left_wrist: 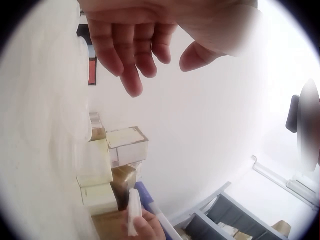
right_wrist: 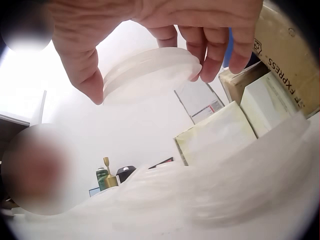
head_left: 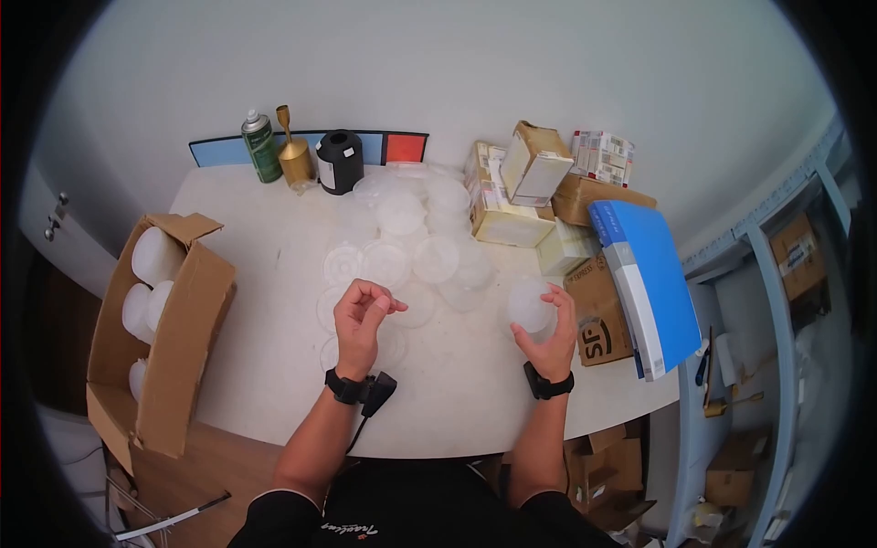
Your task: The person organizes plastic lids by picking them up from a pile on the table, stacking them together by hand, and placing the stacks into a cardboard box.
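- Your white table (head_left: 265,365) carries everything at hand.
- The open cardboard box (head_left: 196,342) at left holds white tubs (head_left: 157,254).
- Translucent lids (head_left: 400,212) overlap mid-table.
- Your left hand (head_left: 359,331) holds nothing, fingers loosely bent.
- Your right hand (head_left: 554,347) grips a round translucent piece (right_wrist: 150,75) by its rim, thumb opposite fingers.

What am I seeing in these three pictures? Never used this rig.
No robot: a person's bare hands, with one camera on the head and one on each wrist. The head view looks down on the table; each wrist view looks along its own hand.

The left hand is empty, fingers loose. The right hand holds a round, translucent lid-like piece, possibly several stacked. More such pieces lie on the table.

Around them: spray can, boxes, blue folder, open carton.
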`<move>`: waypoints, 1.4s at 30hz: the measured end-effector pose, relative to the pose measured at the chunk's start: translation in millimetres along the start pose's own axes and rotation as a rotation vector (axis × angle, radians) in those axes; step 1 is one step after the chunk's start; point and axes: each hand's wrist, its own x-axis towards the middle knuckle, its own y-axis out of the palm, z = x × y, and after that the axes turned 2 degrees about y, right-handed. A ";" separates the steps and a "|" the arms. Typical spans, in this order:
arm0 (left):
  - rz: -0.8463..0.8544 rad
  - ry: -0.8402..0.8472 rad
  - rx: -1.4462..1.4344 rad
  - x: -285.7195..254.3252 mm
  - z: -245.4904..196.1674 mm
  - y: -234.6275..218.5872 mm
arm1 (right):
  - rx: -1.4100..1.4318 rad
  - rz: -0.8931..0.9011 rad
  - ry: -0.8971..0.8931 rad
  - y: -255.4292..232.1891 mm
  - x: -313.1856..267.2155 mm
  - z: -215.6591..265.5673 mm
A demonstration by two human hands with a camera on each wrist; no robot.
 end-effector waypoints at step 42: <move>-0.211 -0.118 0.910 4.6 10.3 -81.8 | -0.033 0.322 0.179 -9.1 -7.3 -34.4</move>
